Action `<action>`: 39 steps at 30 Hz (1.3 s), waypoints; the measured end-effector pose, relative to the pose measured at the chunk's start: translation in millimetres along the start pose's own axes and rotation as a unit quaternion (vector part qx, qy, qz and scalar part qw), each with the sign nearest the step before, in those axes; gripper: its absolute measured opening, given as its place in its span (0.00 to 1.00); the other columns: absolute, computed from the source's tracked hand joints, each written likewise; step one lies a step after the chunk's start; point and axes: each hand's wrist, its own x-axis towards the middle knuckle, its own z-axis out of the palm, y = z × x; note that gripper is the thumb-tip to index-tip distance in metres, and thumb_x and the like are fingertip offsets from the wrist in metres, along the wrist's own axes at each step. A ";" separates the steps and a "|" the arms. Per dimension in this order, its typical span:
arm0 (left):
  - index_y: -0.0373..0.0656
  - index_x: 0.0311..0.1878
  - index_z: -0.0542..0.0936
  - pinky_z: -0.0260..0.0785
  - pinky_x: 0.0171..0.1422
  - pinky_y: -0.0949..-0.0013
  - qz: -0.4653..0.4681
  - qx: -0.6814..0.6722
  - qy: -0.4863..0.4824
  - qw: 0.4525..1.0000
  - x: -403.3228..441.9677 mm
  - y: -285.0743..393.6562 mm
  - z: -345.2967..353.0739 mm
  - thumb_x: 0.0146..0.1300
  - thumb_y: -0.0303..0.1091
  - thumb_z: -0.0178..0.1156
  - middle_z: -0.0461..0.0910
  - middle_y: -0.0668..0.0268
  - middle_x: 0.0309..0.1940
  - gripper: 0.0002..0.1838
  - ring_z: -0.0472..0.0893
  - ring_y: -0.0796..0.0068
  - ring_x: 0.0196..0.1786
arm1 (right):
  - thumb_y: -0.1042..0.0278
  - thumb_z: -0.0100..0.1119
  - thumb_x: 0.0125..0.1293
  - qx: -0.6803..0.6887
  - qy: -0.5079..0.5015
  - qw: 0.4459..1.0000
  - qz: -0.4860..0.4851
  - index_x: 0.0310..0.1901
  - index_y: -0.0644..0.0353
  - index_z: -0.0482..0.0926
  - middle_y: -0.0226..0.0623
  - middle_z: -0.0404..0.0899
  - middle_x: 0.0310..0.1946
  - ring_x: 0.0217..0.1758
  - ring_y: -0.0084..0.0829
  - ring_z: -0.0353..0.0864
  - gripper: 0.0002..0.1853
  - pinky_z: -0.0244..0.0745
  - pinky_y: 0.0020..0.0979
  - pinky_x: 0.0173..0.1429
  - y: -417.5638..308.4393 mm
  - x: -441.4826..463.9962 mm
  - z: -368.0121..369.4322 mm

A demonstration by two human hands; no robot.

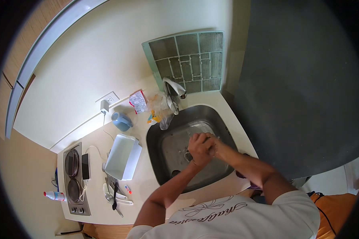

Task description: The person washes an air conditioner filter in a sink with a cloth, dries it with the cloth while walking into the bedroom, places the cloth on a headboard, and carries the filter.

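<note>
My left hand (pixel 200 150) and my right hand (pixel 214 145) are pressed together over the steel sink (pixel 157 159). The left fingers are curled against the right hand, which is closed and partly hidden behind them. Whether anything small lies between the two hands cannot be made out. Beyond them, at the sink's back left corner, stands a chrome faucet (pixel 174 88). Below the hands, the sink floor looks wet and shiny.
Left of the sink are a white plastic basin (pixel 121 157), a blue mug (pixel 121 121), plastic packaging (pixel 157 102), utensils (pixel 115 195) and a two-plate cooktop (pixel 73 179) with a phone (pixel 85 166) beside it. A mesh filter panel (pixel 187 59) leans on the wall. A dark surface (pixel 303 87) stands right.
</note>
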 end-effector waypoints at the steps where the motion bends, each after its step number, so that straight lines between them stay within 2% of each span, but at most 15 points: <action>1: 0.47 0.20 0.74 0.60 0.33 0.64 0.001 0.002 0.001 1.000 0.1 0.2 -4.0 0.32 0.28 0.62 0.67 0.67 0.24 0.08 0.70 0.64 0.30 | 0.66 0.58 0.59 -0.109 -0.084 0.990 0.003 0.31 0.60 0.77 0.30 0.76 0.32 0.36 0.24 0.75 0.07 0.70 0.25 0.41 4.1 15.1 -16.4; 4: 0.49 0.23 0.77 0.62 0.33 0.65 0.124 -0.001 -0.015 0.992 2.5 -2.0 -10.7 0.29 0.30 0.62 0.70 0.70 0.25 0.11 0.72 0.67 0.29 | 0.65 0.59 0.58 -0.326 -0.249 0.912 0.003 0.33 0.61 0.77 0.29 0.76 0.34 0.41 0.25 0.76 0.08 0.70 0.25 0.45 -13.0 32.1 -17.2; 6: 0.53 0.24 0.77 0.61 0.33 0.66 0.231 0.017 -0.024 0.973 1.7 -2.8 -13.5 0.29 0.34 0.62 0.69 0.72 0.26 0.11 0.72 0.70 0.30 | 0.68 0.54 0.60 -0.501 -0.337 0.787 -0.128 0.40 0.66 0.77 0.34 0.77 0.33 0.35 0.24 0.75 0.11 0.72 0.23 0.38 -38.3 9.1 12.5; 7: 0.53 0.24 0.77 0.61 0.33 0.66 0.233 0.018 -0.024 0.972 -0.6 -2.9 -15.1 0.29 0.34 0.62 0.69 0.72 0.26 0.11 0.72 0.70 0.30 | 0.68 0.54 0.60 -0.501 -0.337 0.786 -0.130 0.40 0.66 0.77 0.34 0.77 0.33 0.35 0.24 0.75 0.11 0.72 0.23 0.38 -45.8 -2.6 29.9; 9: 0.56 0.24 0.77 0.60 0.33 0.68 0.306 0.042 -0.055 0.950 -5.1 -3.5 -16.9 0.31 0.38 0.60 0.68 0.75 0.28 0.11 0.70 0.73 0.31 | 0.68 0.60 0.56 -0.360 -0.048 0.920 0.147 0.31 0.62 0.78 0.28 0.77 0.30 0.34 0.19 0.74 0.06 0.70 0.24 0.34 -56.6 -17.4 56.5; 10: 0.56 0.24 0.77 0.60 0.33 0.68 0.307 0.042 -0.054 0.949 -6.9 -5.2 -16.1 0.31 0.38 0.60 0.68 0.75 0.28 0.11 0.70 0.73 0.31 | 0.68 0.60 0.56 -0.360 -0.048 0.920 0.145 0.31 0.62 0.78 0.28 0.77 0.30 0.34 0.19 0.74 0.06 0.70 0.24 0.34 -58.5 -17.9 57.2; 15: 0.58 0.27 0.74 0.60 0.33 0.71 0.437 0.080 -0.059 0.894 -19.3 -17.7 2.6 0.37 0.41 0.58 0.66 0.76 0.31 0.09 0.69 0.76 0.34 | 0.65 0.62 0.55 -0.573 -0.157 0.797 0.111 0.27 0.61 0.81 0.26 0.75 0.18 0.19 0.15 0.67 0.08 0.64 0.24 0.21 -56.5 -5.7 39.1; 19: 0.59 0.28 0.73 0.61 0.34 0.71 0.496 0.146 -0.128 0.847 -33.2 -27.2 18.7 0.38 0.43 0.58 0.67 0.75 0.32 0.10 0.69 0.76 0.36 | 0.64 0.61 0.56 -0.658 -0.162 0.732 0.074 0.23 0.59 0.81 0.25 0.75 0.18 0.20 0.15 0.68 0.10 0.64 0.24 0.21 -49.1 -1.1 22.0; 22: 0.54 0.34 0.72 0.65 0.36 0.67 0.431 0.137 -0.214 0.866 -13.3 -33.4 19.1 0.42 0.44 0.62 0.68 0.68 0.35 0.15 0.72 0.69 0.40 | 0.56 0.60 0.59 -0.585 -0.049 0.809 0.036 0.30 0.58 0.81 0.27 0.77 0.21 0.18 0.18 0.68 0.13 0.64 0.27 0.20 -55.5 8.7 0.8; 24: 0.45 0.41 0.70 0.68 0.41 0.60 -0.022 -0.009 -0.271 0.962 7.7 -37.8 11.5 0.46 0.48 0.66 0.68 0.58 0.38 0.24 0.73 0.57 0.44 | 0.44 0.56 0.60 -0.240 0.034 0.967 0.073 0.39 0.57 0.80 0.29 0.79 0.25 0.23 0.23 0.73 0.21 0.69 0.29 0.25 -72.1 19.9 -21.0; 27: 0.38 0.46 0.65 0.68 0.44 0.53 -0.193 -0.040 -0.280 0.940 51.2 -44.6 -12.9 0.49 0.50 0.66 0.67 0.50 0.41 0.31 0.70 0.47 0.48 | 0.34 0.54 0.57 -0.237 0.115 0.964 0.044 0.52 0.59 0.73 0.34 0.75 0.45 0.41 0.27 0.74 0.35 0.70 0.39 0.42 -105.2 7.7 -18.6; 30: 0.36 0.45 0.67 0.66 0.47 0.56 -0.176 -0.068 -0.201 0.961 84.5 -32.5 -29.3 0.52 0.49 0.65 0.68 0.48 0.41 0.28 0.71 0.44 0.44 | 0.33 0.49 0.59 -0.294 0.129 0.944 -0.075 0.55 0.60 0.69 0.35 0.72 0.47 0.47 0.30 0.72 0.36 0.68 0.43 0.50 -129.4 -12.7 -4.0; 33: 0.36 0.45 0.67 0.66 0.47 0.57 -0.113 -0.122 -0.097 0.981 118.0 -22.8 -27.9 0.58 0.42 0.61 0.69 0.48 0.40 0.22 0.72 0.45 0.44 | 0.48 0.59 0.59 -0.252 0.036 0.948 -0.190 0.54 0.57 0.68 0.32 0.72 0.44 0.49 0.27 0.70 0.28 0.68 0.37 0.53 -147.1 -57.0 53.6; 35: 0.36 0.46 0.68 0.66 0.47 0.57 -0.072 -0.128 -0.122 0.981 131.8 -26.8 -25.2 0.59 0.40 0.59 0.70 0.49 0.40 0.19 0.72 0.47 0.44 | 0.70 0.69 0.52 -0.287 -0.029 0.923 -0.254 0.54 0.53 0.65 0.34 0.72 0.44 0.51 0.25 0.69 0.29 0.70 0.29 0.52 -160.4 -43.9 54.0; 39: 0.37 0.46 0.73 0.71 0.32 0.67 -0.078 -0.189 -0.218 0.954 203.4 -35.3 -44.4 0.62 0.37 0.57 0.76 0.54 0.39 0.15 0.80 0.68 0.34 | 0.72 0.70 0.48 -0.192 -0.044 0.925 -0.325 0.53 0.54 0.61 0.36 0.70 0.42 0.50 0.26 0.69 0.32 0.71 0.27 0.49 -210.1 -35.6 72.3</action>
